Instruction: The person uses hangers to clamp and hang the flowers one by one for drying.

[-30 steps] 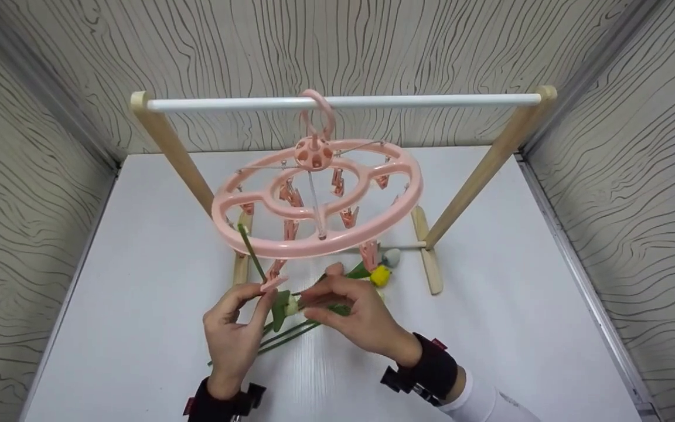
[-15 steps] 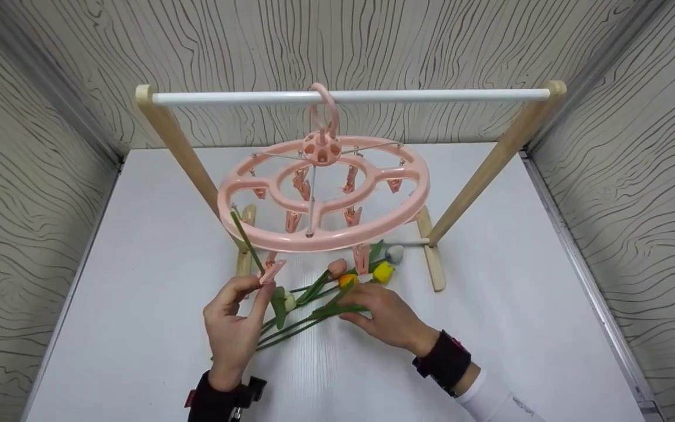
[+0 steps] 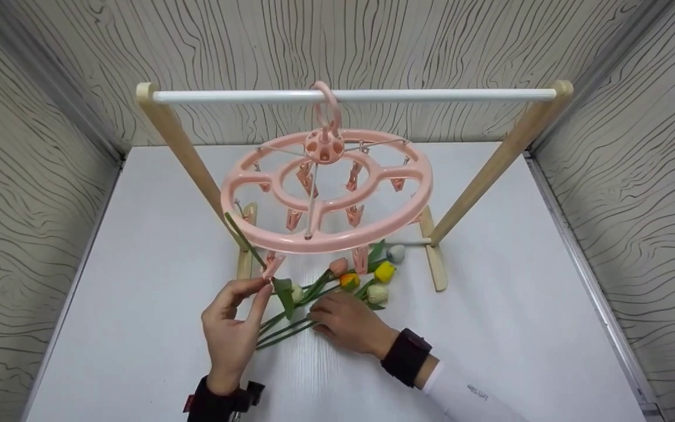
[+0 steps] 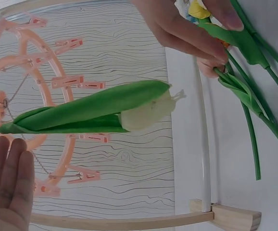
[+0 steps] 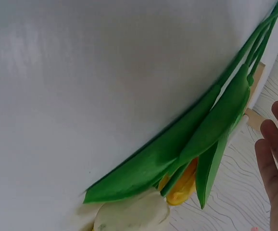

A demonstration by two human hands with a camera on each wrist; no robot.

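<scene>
Left hand: A person's left hand (image 3: 231,334) pinches the white tulip (image 4: 95,108) by its stem between thumb and forefinger, just below a pink clothespin (image 3: 273,266), as I watch from afar.
White tulip: It hangs bloom down above the desk (image 3: 548,328), stem end rising past the clothespin toward the hanger's near left rim (whether the clothespin bites the stem, I cannot tell).
Right hand: The right hand (image 3: 346,323) reaches low over the loose stems, its visible fingers fairly straight in my right-wrist feed; contact with the stems I cannot confirm.
Tulips on the desk: Pink tulip (image 3: 338,267), orange tulip (image 3: 349,282), yellow tulip (image 3: 384,272), cream tulip (image 3: 377,294) and pale blue tulip (image 3: 396,254) lie bunched well in from both side edges, blooms toward the right edge, stems slanting toward the near left corner.
Hanger: The round pink clip hanger (image 3: 337,241) tilts beneath the white rail (image 3: 431,95), hooked over it near the middle.
Rack: Wooden posts (image 3: 484,170) carry the rail, parallel to the desk's far edge.
</scene>
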